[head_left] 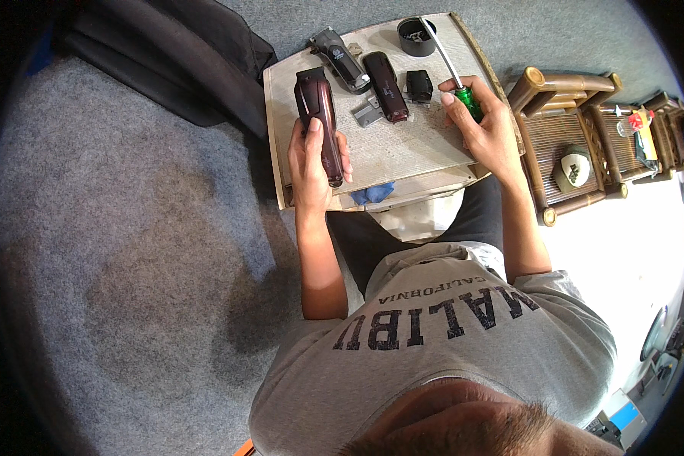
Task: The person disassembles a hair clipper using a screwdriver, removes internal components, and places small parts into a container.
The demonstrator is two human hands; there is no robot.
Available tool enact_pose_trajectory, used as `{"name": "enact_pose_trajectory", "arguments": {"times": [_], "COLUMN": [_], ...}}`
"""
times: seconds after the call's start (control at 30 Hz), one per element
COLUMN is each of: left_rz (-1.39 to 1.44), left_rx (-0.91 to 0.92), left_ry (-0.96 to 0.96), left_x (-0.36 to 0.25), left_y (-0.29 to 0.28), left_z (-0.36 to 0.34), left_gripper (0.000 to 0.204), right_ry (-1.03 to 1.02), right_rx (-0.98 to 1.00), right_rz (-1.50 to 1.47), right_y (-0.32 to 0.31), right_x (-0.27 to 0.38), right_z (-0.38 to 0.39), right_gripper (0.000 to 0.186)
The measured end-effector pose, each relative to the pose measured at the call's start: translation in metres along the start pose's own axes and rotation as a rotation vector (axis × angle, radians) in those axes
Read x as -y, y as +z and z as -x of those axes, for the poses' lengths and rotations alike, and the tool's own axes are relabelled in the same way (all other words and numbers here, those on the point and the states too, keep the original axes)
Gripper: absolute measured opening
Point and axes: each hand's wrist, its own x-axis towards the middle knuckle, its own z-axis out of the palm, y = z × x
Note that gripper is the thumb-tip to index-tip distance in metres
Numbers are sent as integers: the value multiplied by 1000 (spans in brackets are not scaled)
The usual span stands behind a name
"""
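Left grip (309, 166) holding a glossy maroon hair clipper (327, 114), right grip (489, 128) clasping a green-handled metal screwdriver (466, 99).
Over the pale wooden worktop's (403, 152) left side, the clipper is being palmed low, seemingly for steadiness.

Left of the small wooden table (391, 156) there is grey carpet (129, 228); right of it stands bamboo furniture (552, 143), beside a very bright area (615, 254).
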Motion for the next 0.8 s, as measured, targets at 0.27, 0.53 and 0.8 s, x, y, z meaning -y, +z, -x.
{"name": "enact_pose_trajectory", "arguments": {"times": [0.27,0.53,0.8], "left_rz": [2,0,7], "left_rx": [5,7,19], "left_ry": [-4,-14,0], "left_x": [1,0,2], "left_y": [-2,-1,-2], "left_z": [-1,-1,-1], "left_gripper": [43,43,41], "right_ry": [-20,-19,0], "right_rx": [-10,-16,6], "right_rz": [-29,-29,-11], "right_y": [2,2,-1], "right_x": [-5,-4,-2], "right_z": [0,-1,-1], "right_gripper": [24,24,24]}}
